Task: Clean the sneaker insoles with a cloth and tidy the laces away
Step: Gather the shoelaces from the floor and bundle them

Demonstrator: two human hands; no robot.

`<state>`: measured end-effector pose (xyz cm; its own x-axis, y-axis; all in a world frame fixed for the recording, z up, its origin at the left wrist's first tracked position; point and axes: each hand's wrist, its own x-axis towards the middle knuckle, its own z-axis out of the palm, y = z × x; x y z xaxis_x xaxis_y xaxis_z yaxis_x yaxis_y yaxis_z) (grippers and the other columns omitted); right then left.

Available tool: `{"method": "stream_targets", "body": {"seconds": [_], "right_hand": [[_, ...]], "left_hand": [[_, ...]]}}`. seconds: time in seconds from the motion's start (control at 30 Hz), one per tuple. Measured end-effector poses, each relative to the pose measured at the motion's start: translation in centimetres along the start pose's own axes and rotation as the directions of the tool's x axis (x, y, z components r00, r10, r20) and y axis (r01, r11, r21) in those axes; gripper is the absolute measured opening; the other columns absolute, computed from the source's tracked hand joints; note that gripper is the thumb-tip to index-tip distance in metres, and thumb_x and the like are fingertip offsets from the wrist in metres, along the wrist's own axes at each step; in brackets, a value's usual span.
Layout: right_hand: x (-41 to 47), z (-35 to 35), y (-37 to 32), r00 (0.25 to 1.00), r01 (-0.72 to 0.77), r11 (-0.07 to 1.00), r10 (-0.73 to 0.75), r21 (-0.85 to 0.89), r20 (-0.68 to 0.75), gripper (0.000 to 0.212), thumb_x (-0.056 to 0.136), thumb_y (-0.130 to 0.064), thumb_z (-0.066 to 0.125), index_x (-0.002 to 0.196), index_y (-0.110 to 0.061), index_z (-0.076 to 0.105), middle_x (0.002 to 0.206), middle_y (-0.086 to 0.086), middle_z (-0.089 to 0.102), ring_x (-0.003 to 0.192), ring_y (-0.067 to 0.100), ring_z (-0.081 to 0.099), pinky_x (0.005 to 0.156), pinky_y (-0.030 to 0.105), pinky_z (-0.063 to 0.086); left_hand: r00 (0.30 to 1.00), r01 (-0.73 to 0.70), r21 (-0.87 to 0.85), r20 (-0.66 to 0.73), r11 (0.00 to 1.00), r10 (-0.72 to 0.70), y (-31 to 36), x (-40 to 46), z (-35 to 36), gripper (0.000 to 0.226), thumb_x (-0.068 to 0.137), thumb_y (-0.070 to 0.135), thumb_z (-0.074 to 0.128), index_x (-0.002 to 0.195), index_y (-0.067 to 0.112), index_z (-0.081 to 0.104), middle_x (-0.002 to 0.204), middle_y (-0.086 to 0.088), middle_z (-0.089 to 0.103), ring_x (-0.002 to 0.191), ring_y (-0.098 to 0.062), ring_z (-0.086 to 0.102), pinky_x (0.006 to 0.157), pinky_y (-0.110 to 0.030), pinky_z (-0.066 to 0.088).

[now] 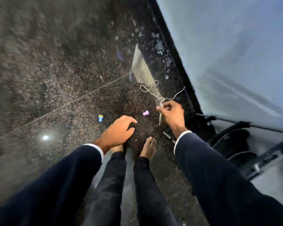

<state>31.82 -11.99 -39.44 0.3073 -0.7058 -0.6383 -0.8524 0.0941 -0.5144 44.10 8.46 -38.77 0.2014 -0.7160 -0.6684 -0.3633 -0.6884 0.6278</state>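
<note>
Dark sleeves frame 2 hands over a speckled floor (55, 79); the right hand (171, 114) pinches a pale lace (151, 88).

Lace: light, limp, likely to slip, so best gathered near the pinch; its loops trail up-left over a floor grate (141, 67). Left hand (119, 130) loosely spread, holding nothing.

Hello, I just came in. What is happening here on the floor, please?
A person stands barefoot on a dark speckled floor and bends down. The right hand pinches a pale shoelace, whose loops trail over a light ribbed mat or grate. The left hand hangs open, holding nothing. A small blue cap and a pink one lie on the floor. No sneaker, insole or cloth is in view.
</note>
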Motion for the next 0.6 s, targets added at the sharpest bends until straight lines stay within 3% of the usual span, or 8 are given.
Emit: {"method": "stream_targets", "body": {"seconds": [0.07,0.17,0.27,0.37,0.5,0.6], "right_hand": [[-4.0,-2.6,-2.1,0.999,0.032,0.999,-0.033,0.035,0.030,0.017,0.079,-0.024,0.085,0.084,-0.017,0.070,0.069,-0.010,0.065,0.063,0.005,0.057,0.067,0.023,0.049],[-9.9,-6.1,-5.4,0.997,0.075,0.994,-0.077,0.086,0.021,0.017,0.078,-0.025,0.086,0.082,-0.018,0.071,0.068,-0.008,0.066,0.060,0.006,0.057,0.064,0.028,0.049],[-16.2,-9.7,-8.5,0.994,0.107,0.979,-0.104,0.173,-0.027,0.018,0.079,-0.026,0.087,0.080,-0.018,0.070,0.071,-0.005,0.068,0.061,0.005,0.059,0.060,0.025,0.050],[-22.2,-12.8,-11.2,0.989,0.146,0.942,-0.147,0.301,-0.019,0.015,0.082,-0.018,0.085,0.082,-0.016,0.069,0.071,-0.005,0.069,0.059,-0.003,0.060,0.061,0.018,0.049],[-29.9,-16.8,-13.6,0.967,0.216,0.888,-0.253,0.405,0.038,0.011,0.087,-0.005,0.076,0.089,-0.015,0.073,0.073,-0.013,0.073,0.069,-0.004,0.066,0.068,0.014,0.052],[-36.0,-20.3,-14.2,0.941,0.271,0.862,-0.330,0.428,0.068,0.017,0.091,-0.004,0.071,0.106,-0.010,0.075,0.090,-0.010,0.078,0.087,0.004,0.072,0.075,0.019,0.056]], "left_hand": [[0.999,-0.041,-0.036,-0.010,0.999,0.040,3.1,-2.3,-2.6,0.036,0.097,0.010,0.058,0.134,0.007,0.058,0.134,-0.012,0.058,0.128,-0.026,0.052,0.104,-0.025,0.032],[0.997,-0.069,-0.117,-0.049,0.991,0.064,8.6,-5.8,-6.8,0.039,0.094,0.004,0.063,0.133,0.004,0.057,0.125,-0.018,0.061,0.117,-0.033,0.059,0.101,-0.033,0.042],[0.975,-0.196,-0.143,-0.136,0.970,0.176,13.8,-10.3,-9.8,0.046,0.089,0.005,0.068,0.132,-0.002,0.055,0.123,-0.022,0.061,0.107,-0.027,0.059,0.093,-0.031,0.046],[0.912,-0.373,-0.083,-0.214,0.924,0.349,17.2,-14.6,-10.7,0.055,0.084,0.014,0.072,0.135,0.006,0.054,0.129,-0.015,0.061,0.114,-0.028,0.061,0.096,-0.044,0.052],[0.815,-0.534,-0.001,-0.268,0.846,0.514,21.4,-20.4,-10.5,0.055,0.087,0.007,0.074,0.138,0.008,0.054,0.131,-0.013,0.060,0.121,-0.025,0.057,0.102,-0.029,0.045],[0.740,-0.623,-0.017,-0.336,0.782,0.582,24.5,-25.4,-10.0,0.036,0.095,0.017,0.067,0.130,0.011,0.060,0.122,-0.006,0.067,0.113,-0.020,0.063,0.096,-0.035,0.051]]}}
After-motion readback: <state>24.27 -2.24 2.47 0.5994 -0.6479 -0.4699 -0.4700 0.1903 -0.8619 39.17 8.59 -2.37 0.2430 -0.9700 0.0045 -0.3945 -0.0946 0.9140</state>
